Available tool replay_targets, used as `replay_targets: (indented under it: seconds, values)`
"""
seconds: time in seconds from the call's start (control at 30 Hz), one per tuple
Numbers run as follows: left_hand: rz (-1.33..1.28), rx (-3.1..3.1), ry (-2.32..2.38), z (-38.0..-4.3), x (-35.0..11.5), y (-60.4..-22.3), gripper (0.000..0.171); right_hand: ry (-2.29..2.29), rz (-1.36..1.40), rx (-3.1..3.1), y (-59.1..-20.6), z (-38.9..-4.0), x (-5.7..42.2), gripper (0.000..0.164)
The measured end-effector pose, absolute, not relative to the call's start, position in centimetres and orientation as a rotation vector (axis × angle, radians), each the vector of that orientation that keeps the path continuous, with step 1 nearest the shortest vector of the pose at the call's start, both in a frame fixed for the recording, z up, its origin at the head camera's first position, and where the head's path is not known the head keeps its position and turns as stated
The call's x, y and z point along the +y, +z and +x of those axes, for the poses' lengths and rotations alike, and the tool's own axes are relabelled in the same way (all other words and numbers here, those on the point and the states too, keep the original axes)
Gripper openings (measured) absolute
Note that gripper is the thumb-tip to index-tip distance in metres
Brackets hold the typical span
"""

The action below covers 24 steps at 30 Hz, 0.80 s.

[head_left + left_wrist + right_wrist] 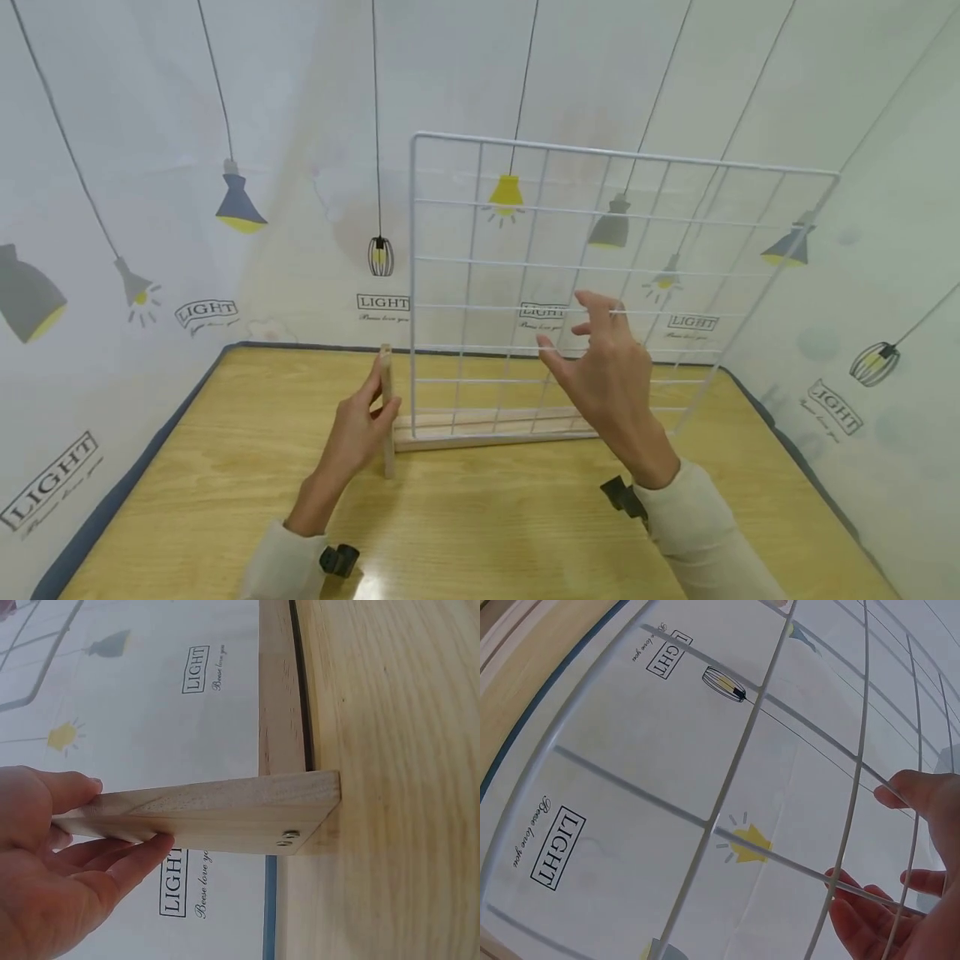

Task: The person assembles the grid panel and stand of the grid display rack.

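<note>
While the left hand (356, 429) is occupying the left of the scene, its thumb and fingers are pinching an upright wooden board (247, 817), a narrow pale piece that is standing on end on a yellow wood-grain table (465, 525). Two metal screw heads (290, 835) are showing near the board's lower end. Just to the right, a long wooden base (281, 697) is lying on the table and meeting the board low down, its length running off rightward. Farther right, a large white wire grid (580, 267) is hanging tilted above the base; in the left wrist view, its near lower corner is sitting well apart from the wood. Toward the right part of the grid, the right hand (615, 367) is holding it, fingers bending among the wires, while the thumb and index fingertips are pointing apart; exactly which wires it is gripping, I cannot tell. Behind, across the full width, a pale wall (300, 208) is displaying printed hanging lamps and framed words reading "LIGHT".
</note>
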<state>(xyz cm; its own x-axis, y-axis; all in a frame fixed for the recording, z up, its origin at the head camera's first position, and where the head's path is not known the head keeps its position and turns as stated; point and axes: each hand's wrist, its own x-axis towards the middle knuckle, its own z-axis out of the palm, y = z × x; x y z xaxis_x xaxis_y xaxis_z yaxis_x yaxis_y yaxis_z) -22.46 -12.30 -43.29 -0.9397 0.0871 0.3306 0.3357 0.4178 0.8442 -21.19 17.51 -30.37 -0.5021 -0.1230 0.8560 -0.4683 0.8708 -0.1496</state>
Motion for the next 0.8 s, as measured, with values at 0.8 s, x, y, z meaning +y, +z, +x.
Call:
replay_targets:
  seconds: [0.8]
  values:
    - [-0.393, -2.435, -1.490, -22.4, -12.4, -43.5, 0.069, 0.450, 0.443, -1.974, -26.7, -22.4, 16.0, 0.058]
